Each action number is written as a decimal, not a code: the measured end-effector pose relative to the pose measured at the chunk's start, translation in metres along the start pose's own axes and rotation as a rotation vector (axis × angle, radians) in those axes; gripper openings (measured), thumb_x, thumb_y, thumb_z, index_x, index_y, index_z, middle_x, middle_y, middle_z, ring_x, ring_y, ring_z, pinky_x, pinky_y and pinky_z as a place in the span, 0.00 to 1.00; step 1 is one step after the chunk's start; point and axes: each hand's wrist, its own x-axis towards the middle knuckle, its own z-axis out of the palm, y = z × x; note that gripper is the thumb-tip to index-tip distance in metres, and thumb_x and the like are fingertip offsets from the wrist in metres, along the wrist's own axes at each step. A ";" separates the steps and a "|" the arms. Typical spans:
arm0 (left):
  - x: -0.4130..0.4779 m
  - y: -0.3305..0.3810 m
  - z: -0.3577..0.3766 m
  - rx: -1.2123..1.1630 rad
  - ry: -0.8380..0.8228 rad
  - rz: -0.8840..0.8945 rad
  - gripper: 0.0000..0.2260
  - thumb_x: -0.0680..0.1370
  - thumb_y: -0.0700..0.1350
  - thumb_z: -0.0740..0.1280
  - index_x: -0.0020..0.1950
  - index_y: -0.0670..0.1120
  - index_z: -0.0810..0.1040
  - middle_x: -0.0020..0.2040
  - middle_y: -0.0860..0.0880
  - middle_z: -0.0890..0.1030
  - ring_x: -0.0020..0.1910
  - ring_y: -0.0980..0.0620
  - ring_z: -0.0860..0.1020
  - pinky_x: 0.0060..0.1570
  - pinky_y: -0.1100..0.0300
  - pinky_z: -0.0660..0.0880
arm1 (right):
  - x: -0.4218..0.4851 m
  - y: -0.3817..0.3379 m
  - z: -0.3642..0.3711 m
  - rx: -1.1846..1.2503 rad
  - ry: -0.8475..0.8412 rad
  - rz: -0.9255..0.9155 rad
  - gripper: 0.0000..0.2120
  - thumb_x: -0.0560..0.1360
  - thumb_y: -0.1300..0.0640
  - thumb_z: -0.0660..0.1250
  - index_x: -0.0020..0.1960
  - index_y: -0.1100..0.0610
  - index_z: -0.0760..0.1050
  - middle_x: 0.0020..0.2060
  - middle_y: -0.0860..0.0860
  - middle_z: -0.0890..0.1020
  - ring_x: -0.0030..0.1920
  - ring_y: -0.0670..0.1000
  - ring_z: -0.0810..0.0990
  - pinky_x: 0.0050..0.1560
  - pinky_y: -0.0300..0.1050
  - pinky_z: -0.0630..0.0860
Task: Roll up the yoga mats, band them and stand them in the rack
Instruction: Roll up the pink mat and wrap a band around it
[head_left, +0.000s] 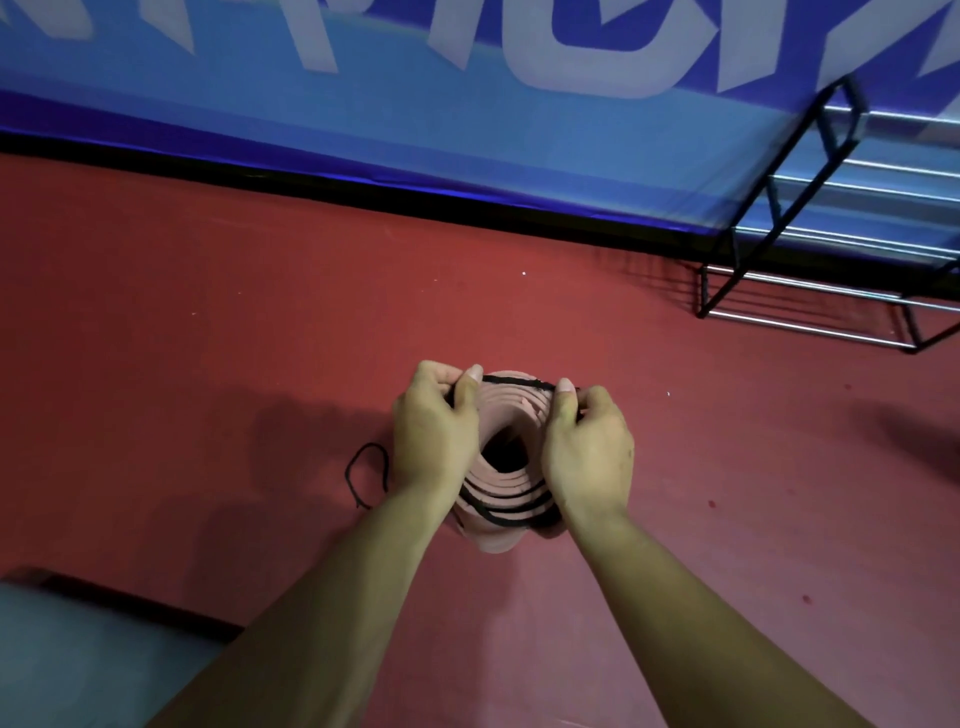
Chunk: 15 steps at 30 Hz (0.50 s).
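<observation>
A grey pad (78, 649) lay at the lower left corner on the red floor (234, 322). A loose black cord (366, 475) lay curled on the floor just left of the left wrist. The left hand (434, 431) pinched a black band (514, 382) between thumb and curled fingers at the left edge of the rolled pink mat (514, 413). The mat stood on end on the floor between both hands, its spiral end facing up. The band ran taut across the far rim of the roll and showed again round its near side. The right hand (587, 447) pinched the band's other end at the roll's right edge. A black wire rack (810, 218) stood well apart at the upper right, against a blue banner (467, 119).
</observation>
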 end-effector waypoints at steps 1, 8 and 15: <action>0.002 -0.001 0.001 0.006 0.005 -0.011 0.11 0.79 0.51 0.71 0.40 0.51 0.73 0.33 0.52 0.80 0.37 0.46 0.80 0.40 0.51 0.75 | 0.000 0.000 0.000 0.009 0.004 0.004 0.17 0.84 0.44 0.58 0.44 0.54 0.73 0.44 0.54 0.81 0.47 0.59 0.76 0.45 0.49 0.67; 0.002 0.002 0.008 0.028 0.040 -0.048 0.11 0.79 0.54 0.69 0.42 0.50 0.74 0.34 0.52 0.82 0.39 0.43 0.80 0.41 0.47 0.77 | 0.005 -0.005 -0.010 -0.028 -0.029 0.043 0.18 0.83 0.42 0.59 0.42 0.54 0.70 0.36 0.50 0.78 0.43 0.59 0.73 0.44 0.50 0.66; 0.004 0.009 0.016 0.022 0.031 -0.089 0.10 0.80 0.52 0.69 0.40 0.52 0.73 0.33 0.52 0.81 0.37 0.45 0.81 0.41 0.49 0.77 | 0.008 -0.003 -0.010 -0.087 -0.055 -0.034 0.20 0.81 0.40 0.62 0.41 0.56 0.74 0.41 0.52 0.78 0.44 0.56 0.74 0.46 0.50 0.69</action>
